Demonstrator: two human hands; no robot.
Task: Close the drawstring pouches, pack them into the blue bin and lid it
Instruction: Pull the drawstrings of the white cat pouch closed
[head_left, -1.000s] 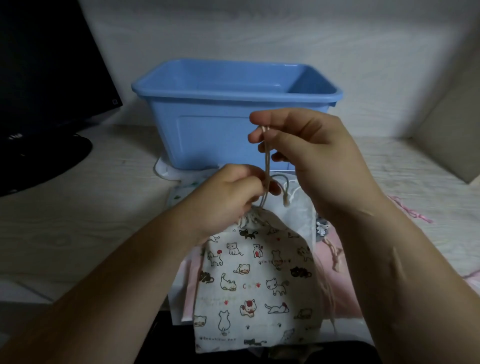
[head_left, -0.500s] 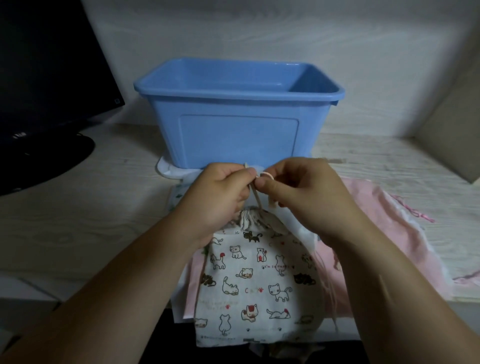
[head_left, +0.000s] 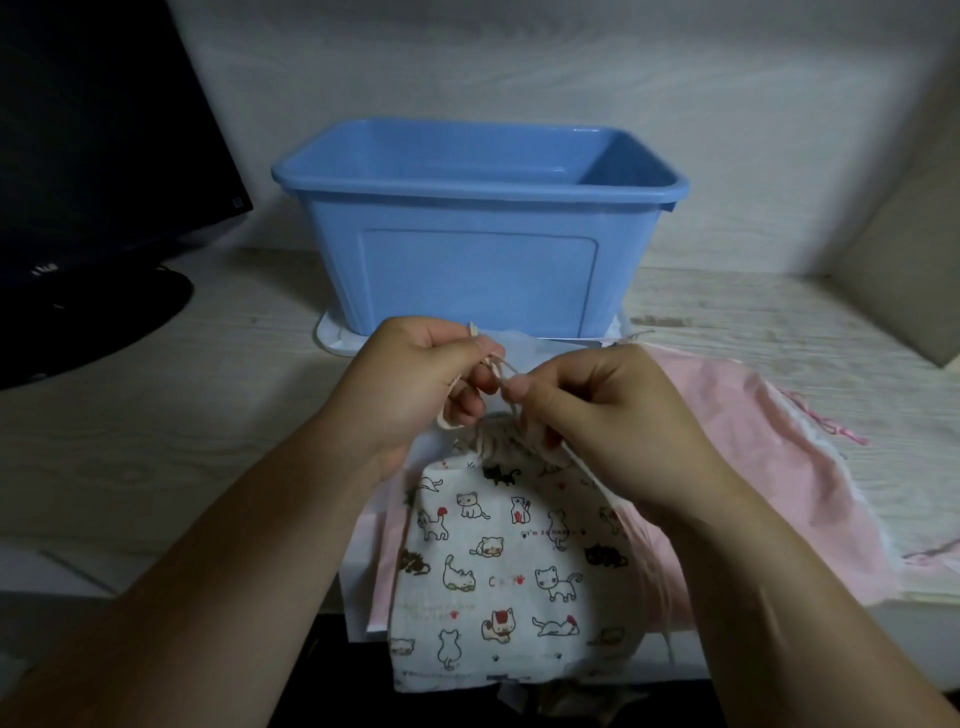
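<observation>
While the cat-print pouch (head_left: 498, 561) lies on the desk (head_left: 171, 431) atop pink pouches (head_left: 779, 467), both hands, left (head_left: 410, 387) and right (head_left: 608, 415), pinch its drawstring (head_left: 501, 371) above the gathered mouth; behind stands the open blue bin (head_left: 478, 260).

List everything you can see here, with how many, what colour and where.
bin: one, blue, open, behind the hands.
lid: one, white, under the bin, only its edge showing.
cat pouch: one, white with cat print, front middle.
cord: one, cream, at the cat pouch's neck.
pink pouches: count unclear, pink, under and right of the cat pouch.
monitor: one, black, far left.
desk: one, pale wood grain, beneath everything.
left hand: one, pinching the cord.
right hand: one, pinching the cord.
</observation>
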